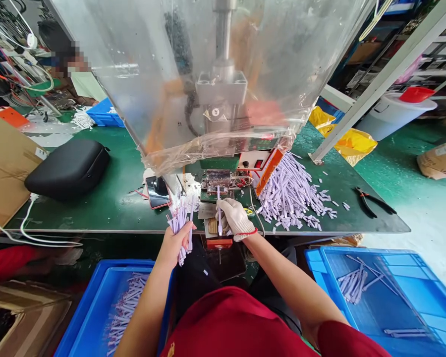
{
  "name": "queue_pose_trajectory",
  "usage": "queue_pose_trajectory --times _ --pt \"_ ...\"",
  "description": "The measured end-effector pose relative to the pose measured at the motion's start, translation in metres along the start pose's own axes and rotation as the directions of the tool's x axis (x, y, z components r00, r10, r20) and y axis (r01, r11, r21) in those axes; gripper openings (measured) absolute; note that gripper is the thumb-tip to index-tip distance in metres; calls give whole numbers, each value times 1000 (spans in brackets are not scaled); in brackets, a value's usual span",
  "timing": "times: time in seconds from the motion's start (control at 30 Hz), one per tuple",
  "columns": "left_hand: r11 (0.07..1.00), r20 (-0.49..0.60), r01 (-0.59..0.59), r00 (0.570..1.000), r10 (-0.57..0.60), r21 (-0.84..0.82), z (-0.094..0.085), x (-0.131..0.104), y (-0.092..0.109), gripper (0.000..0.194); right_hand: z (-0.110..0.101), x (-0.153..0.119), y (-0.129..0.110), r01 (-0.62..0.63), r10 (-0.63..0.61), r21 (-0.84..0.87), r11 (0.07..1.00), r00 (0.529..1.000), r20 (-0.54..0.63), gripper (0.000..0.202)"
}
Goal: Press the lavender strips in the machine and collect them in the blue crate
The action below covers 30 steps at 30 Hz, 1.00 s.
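Observation:
My bare left hand is closed around a bundle of thin lilac strips that fan upward from the fist. My right hand wears a white glove with a red cuff. Its fingers pinch a single lilac strip, which stands lengthwise with its far end at a small metal fixture. Above the fixture hangs a press head behind a clear plastic guard. What exactly the strips are, I cannot make out.
A large heap of lilac strips lies right of the fixture by an orange-edged control box. Pliers, a phone and a black case rest on the green table. Blue bins flank my legs. A person sits far left.

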<state>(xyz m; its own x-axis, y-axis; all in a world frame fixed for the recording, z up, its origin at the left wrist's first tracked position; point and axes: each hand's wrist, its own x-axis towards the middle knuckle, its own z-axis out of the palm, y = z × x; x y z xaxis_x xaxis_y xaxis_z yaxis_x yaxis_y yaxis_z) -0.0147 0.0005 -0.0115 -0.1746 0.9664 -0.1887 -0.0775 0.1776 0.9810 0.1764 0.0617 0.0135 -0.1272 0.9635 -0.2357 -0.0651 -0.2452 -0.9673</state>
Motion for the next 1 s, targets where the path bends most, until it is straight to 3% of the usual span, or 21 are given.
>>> queue_pose_trajectory --times 0.37,0.5,0.6,0.7,0.9,1.0 --pt "994 50 -71 996 67 85 -1 1 -1 38 -3 8 4 -28 28 28 999 1000 3 30" --pt "978 142 -110 986 85 176 1 1 6 37 -6 -4 -7 135 -137 -28 990 988 -68 39" --pt "955 226 -131 972 70 265 3 0 16 34 -9 -17 -17 289 -288 -31 957 957 48 35" --pt "924 330 -169 943 49 343 7 -1 27 36 -12 -26 -21 272 -267 -21 962 954 135 33" --pt "902 471 -298 873 126 311 22 3 37 38 -14 -37 -17 225 -230 120 967 973 22 34" --pt "916 507 -262 859 78 304 18 4 35 36 -43 -37 -28 258 -246 73 963 959 -139 32"
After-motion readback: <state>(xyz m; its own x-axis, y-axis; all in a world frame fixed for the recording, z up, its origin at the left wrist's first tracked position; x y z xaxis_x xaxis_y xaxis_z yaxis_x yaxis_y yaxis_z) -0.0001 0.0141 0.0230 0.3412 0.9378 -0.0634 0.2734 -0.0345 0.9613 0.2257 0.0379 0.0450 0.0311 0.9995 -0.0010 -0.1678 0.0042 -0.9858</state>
